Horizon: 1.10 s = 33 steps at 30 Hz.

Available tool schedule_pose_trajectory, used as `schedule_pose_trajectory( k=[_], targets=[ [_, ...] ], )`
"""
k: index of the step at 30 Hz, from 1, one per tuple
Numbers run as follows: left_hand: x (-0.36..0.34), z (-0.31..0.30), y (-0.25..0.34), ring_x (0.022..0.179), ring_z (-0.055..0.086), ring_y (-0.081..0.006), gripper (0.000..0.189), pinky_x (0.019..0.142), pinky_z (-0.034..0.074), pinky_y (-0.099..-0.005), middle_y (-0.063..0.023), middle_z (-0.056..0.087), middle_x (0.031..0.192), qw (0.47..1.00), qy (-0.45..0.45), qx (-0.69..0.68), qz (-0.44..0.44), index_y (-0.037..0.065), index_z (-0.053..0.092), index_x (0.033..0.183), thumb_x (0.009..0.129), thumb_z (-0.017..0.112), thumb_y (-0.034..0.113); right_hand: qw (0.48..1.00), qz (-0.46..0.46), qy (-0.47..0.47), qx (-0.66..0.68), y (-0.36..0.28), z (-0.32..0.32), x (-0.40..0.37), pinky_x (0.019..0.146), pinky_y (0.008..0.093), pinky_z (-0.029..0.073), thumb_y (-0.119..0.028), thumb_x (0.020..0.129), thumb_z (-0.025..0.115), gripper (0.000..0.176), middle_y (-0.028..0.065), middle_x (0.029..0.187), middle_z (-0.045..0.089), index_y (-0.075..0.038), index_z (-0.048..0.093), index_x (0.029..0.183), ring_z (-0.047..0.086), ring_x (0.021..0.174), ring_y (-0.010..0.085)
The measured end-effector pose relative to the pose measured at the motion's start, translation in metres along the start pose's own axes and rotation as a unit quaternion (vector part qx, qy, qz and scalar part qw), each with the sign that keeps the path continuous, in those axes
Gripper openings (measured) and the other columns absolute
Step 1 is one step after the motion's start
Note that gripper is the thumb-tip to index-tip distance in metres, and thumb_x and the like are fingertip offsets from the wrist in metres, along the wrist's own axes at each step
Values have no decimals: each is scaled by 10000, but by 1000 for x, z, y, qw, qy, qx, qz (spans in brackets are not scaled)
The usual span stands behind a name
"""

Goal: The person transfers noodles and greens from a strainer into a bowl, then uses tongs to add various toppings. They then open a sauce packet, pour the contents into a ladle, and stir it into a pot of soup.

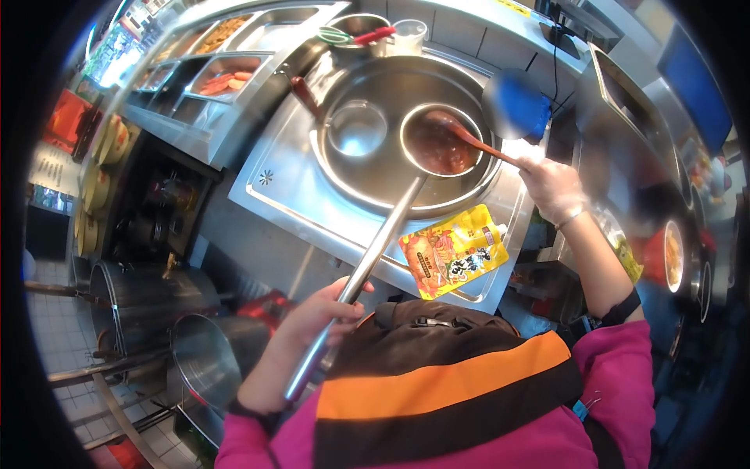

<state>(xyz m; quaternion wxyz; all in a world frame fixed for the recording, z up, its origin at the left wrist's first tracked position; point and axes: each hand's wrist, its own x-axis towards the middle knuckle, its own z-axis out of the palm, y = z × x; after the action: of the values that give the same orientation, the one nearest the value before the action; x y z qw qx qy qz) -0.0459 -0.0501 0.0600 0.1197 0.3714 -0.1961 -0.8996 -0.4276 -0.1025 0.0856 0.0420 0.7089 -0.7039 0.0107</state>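
Note:
My left hand [332, 311] is wrapped round the metal handle of a long ladle [383, 238]. The ladle's round bowl, with dark red-brown sauce [443, 148] in it, rests at the right side of a large round steel pot [367, 184]. Closed round the end of a wooden spoon [476, 143] is my right hand [553, 190], in what looks like a clear glove. The spoon's head dips into the sauce. A yellow printed pouch [455, 252] lies on the steel counter just below the pot. Another round metal bowl [357, 127] is in the pot's left part.
Steel trays of food [226, 80] stand at the upper left. Behind the pot are a container with a red-handled whisk [373, 35] and a clear cup [409, 35]. A blurred blue object [531, 113] is right of the pot. Large metal pots [205, 356] stand lower left.

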Motion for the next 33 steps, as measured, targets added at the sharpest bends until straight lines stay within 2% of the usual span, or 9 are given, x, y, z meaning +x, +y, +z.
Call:
schedule_pose_trajectory(
  k=[5,8,12,18,19,25,29,31,33],
  targets=[
    [0,-3,0,375,354,-35,327,284,317,-152,-7,424,596,1000,-1,11,1,34,407,1100,792,502,-19,996,-55,5,-71,-3,4,14,596,397,470,-216,829,475,142,96,732,601,-151,584,892,606,686,270],
    [0,-2,-1,376,352,-36,324,292,292,-147,-4,421,594,1000,-1,2,1,35,407,1100,794,500,-20,992,2,-92,-89,-7,-12,19,655,382,474,-216,811,492,181,117,765,613,-134,613,918,605,728,281],
    [1,-2,-2,376,349,-37,324,317,262,-146,-4,423,596,1000,-4,-5,3,36,409,1100,795,500,-25,975,74,-199,63,0,-26,20,702,371,476,-246,751,499,261,117,820,631,-183,656,949,606,738,302],
    [5,-5,-4,378,339,-35,330,349,247,-154,-7,441,609,1000,11,17,10,41,413,1095,788,509,-31,997,29,-39,53,-10,-15,-4,649,384,479,-258,777,545,216,137,820,629,-153,655,931,609,700,299],
    [4,-4,-3,378,336,-34,329,349,246,-154,-5,443,611,1000,13,19,9,42,413,1093,788,512,-29,1000,6,0,25,-7,-8,-7,575,397,475,-252,793,536,178,114,764,624,-172,645,909,599,624,304],
    [5,-3,-3,380,329,-26,326,349,236,-151,2,443,616,999,9,31,13,44,414,1090,789,520,-21,995,-26,69,-73,-4,-1,-12,497,380,456,-219,812,512,99,88,646,576,-176,576,875,588,571,264],
    [4,-3,-2,385,331,-22,326,347,232,-144,3,445,622,999,4,30,18,43,415,1092,790,524,-16,994,-46,49,-84,9,8,-13,480,376,454,-231,817,516,113,78,631,568,-183,568,906,588,560,254],
    [4,-3,0,384,330,-22,327,346,233,-143,4,438,619,999,2,30,20,43,414,1092,790,526,-15,992,-51,106,-53,10,8,-17,481,378,456,-242,820,516,123,78,630,567,-183,574,911,587,557,254],
    [2,-3,-4,383,329,-22,329,345,233,-141,5,431,615,1000,6,19,23,42,413,1093,790,528,-15,994,-41,74,-72,10,1,-18,483,377,457,-247,823,515,128,79,636,571,-182,577,914,589,562,255]
  ],
)
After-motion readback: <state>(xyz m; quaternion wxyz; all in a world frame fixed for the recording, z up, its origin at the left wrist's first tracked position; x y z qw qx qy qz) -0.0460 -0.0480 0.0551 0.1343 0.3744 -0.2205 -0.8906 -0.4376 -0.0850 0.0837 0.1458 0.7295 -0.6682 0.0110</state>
